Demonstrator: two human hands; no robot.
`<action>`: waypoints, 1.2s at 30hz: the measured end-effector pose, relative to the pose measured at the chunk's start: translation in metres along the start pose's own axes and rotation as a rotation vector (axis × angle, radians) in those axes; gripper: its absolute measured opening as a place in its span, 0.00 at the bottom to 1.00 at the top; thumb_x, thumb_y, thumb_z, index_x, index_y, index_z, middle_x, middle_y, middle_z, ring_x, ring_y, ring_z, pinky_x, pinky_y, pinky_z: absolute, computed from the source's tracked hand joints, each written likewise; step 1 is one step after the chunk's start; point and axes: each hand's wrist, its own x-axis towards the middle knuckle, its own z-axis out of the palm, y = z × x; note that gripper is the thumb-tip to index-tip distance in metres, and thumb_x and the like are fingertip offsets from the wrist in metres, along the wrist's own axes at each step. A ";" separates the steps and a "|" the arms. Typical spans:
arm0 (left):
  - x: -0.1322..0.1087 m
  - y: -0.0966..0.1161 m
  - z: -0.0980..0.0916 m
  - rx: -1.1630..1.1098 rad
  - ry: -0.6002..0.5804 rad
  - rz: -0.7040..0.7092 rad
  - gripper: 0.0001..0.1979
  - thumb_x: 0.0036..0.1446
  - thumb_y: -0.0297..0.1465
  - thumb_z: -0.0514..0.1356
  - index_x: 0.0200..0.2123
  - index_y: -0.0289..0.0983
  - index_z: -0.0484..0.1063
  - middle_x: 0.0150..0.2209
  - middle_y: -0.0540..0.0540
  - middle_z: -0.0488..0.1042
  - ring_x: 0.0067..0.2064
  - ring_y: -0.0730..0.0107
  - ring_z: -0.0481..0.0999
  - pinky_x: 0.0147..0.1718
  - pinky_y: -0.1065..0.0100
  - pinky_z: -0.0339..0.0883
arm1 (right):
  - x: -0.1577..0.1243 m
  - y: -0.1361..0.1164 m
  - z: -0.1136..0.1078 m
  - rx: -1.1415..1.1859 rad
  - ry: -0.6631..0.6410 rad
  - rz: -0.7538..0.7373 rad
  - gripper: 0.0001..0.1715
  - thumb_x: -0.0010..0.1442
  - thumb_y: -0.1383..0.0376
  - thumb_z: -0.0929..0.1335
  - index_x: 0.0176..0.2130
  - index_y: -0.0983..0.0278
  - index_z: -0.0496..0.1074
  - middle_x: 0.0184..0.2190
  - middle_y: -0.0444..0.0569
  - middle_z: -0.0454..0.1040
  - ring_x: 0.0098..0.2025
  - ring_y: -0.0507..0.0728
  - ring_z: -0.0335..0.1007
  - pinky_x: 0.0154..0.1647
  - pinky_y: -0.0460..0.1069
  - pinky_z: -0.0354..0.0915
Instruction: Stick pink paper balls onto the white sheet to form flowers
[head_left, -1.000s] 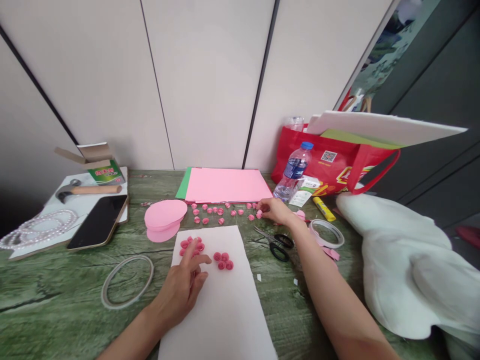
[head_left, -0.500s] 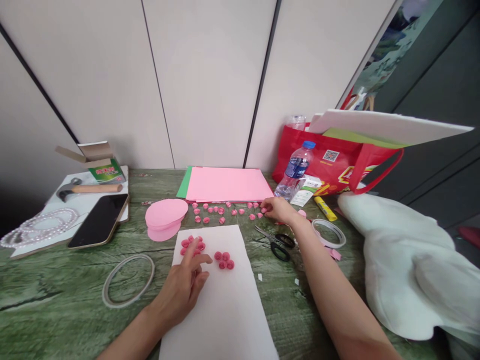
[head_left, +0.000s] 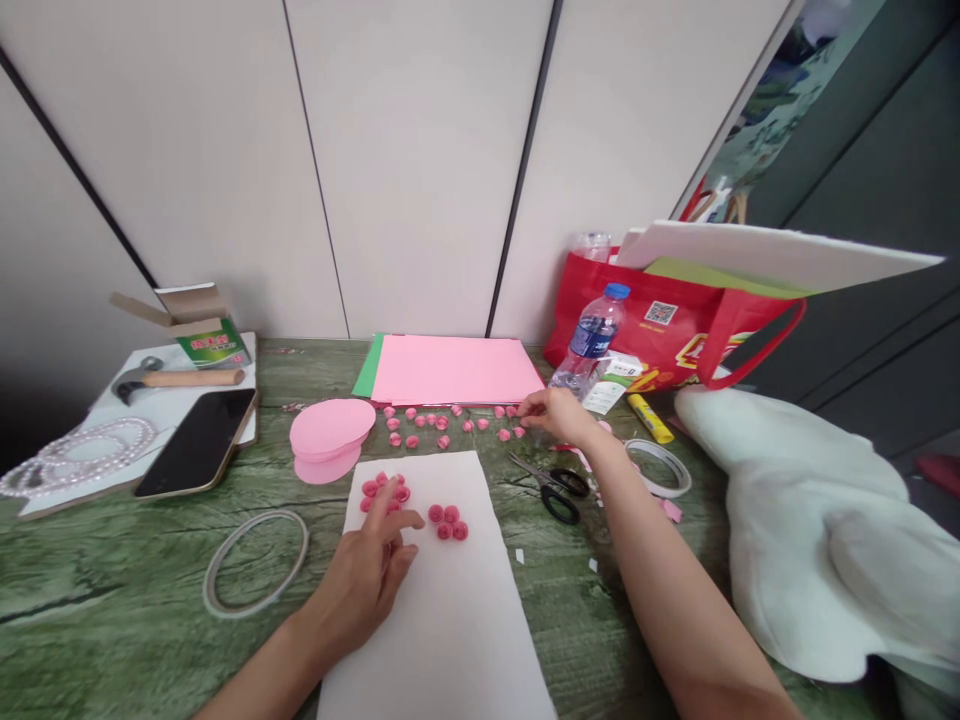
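Note:
My left hand [head_left: 367, 570] rests on a white sheet [head_left: 457, 630], its fingers apart, the index fingertip over a cluster of pink paper roses [head_left: 402, 493]. Beside it on the sheet sits a smaller group of paper roses [head_left: 448, 522]. Farther off, my right hand [head_left: 556, 414] pinches at the right end of scattered paper roses [head_left: 443, 440]. Its fingertips are closed around a paper rose, now mostly hidden by them. Black-handled scissors [head_left: 559, 490] lie open just below that hand.
Pink paper sheets [head_left: 457, 368] and pink ovals [head_left: 330, 428] lie behind. Tape rolls [head_left: 256, 563] flank both arms. At left are a phone [head_left: 199, 442], a hammer [head_left: 191, 378] and beads [head_left: 90, 455]. A bottle [head_left: 592, 340], glue stick [head_left: 651, 418], red bag [head_left: 675, 335] and white plush [head_left: 810, 530] stand right.
My right hand has shifted slightly left, and the paper rose seen at its fingertips is now covered by them. My left hand stays in place.

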 end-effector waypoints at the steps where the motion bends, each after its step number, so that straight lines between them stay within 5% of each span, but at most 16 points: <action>1: 0.000 0.000 -0.001 -0.002 -0.010 -0.003 0.17 0.62 0.35 0.45 0.49 0.38 0.66 0.23 0.50 0.69 0.33 0.67 0.74 0.37 0.65 0.71 | -0.001 -0.006 0.000 0.010 -0.022 -0.018 0.07 0.47 0.72 0.70 0.31 0.66 0.77 0.26 0.45 0.77 0.29 0.51 0.72 0.31 0.42 0.62; 8: 0.001 0.003 -0.003 0.004 -0.019 -0.007 0.16 0.62 0.34 0.44 0.46 0.38 0.67 0.25 0.51 0.70 0.29 0.69 0.73 0.33 0.67 0.70 | -0.003 -0.038 0.013 -0.223 -0.120 -0.040 0.17 0.42 0.72 0.72 0.35 0.59 0.77 0.27 0.44 0.76 0.30 0.52 0.69 0.27 0.43 0.57; 14: 0.002 0.006 -0.002 -0.075 0.002 -0.003 0.18 0.62 0.33 0.44 0.52 0.37 0.62 0.21 0.53 0.69 0.28 0.69 0.74 0.32 0.67 0.70 | -0.010 -0.055 0.000 -0.239 -0.072 -0.053 0.08 0.48 0.74 0.69 0.30 0.64 0.76 0.28 0.50 0.75 0.31 0.55 0.70 0.31 0.45 0.60; 20: 0.003 0.011 -0.005 -0.075 0.079 0.024 0.22 0.61 0.31 0.46 0.59 0.33 0.52 0.37 0.46 0.76 0.24 0.72 0.73 0.31 0.67 0.69 | -0.062 -0.107 -0.028 0.263 0.028 -0.362 0.09 0.57 0.63 0.66 0.36 0.63 0.74 0.35 0.48 0.74 0.32 0.52 0.70 0.35 0.46 0.67; 25: 0.005 0.017 -0.009 -0.071 0.063 0.022 0.21 0.61 0.31 0.45 0.57 0.32 0.52 0.36 0.45 0.76 0.25 0.72 0.73 0.31 0.68 0.68 | -0.111 -0.115 0.016 0.361 -0.061 -0.339 0.07 0.59 0.64 0.66 0.39 0.62 0.72 0.33 0.46 0.73 0.29 0.50 0.68 0.31 0.46 0.67; 30: 0.007 0.018 -0.009 -0.074 0.033 0.023 0.16 0.62 0.34 0.45 0.50 0.35 0.61 0.38 0.45 0.76 0.23 0.74 0.72 0.32 0.67 0.68 | -0.135 -0.106 0.059 0.419 0.083 -0.331 0.04 0.59 0.66 0.65 0.34 0.61 0.70 0.31 0.47 0.71 0.29 0.51 0.67 0.29 0.46 0.67; 36: 0.004 0.013 -0.004 -0.092 0.029 0.036 0.15 0.62 0.34 0.45 0.44 0.35 0.65 0.38 0.44 0.75 0.26 0.73 0.73 0.32 0.67 0.68 | -0.141 -0.113 0.081 0.402 0.191 -0.350 0.07 0.60 0.67 0.64 0.39 0.59 0.71 0.35 0.49 0.73 0.32 0.53 0.71 0.32 0.47 0.69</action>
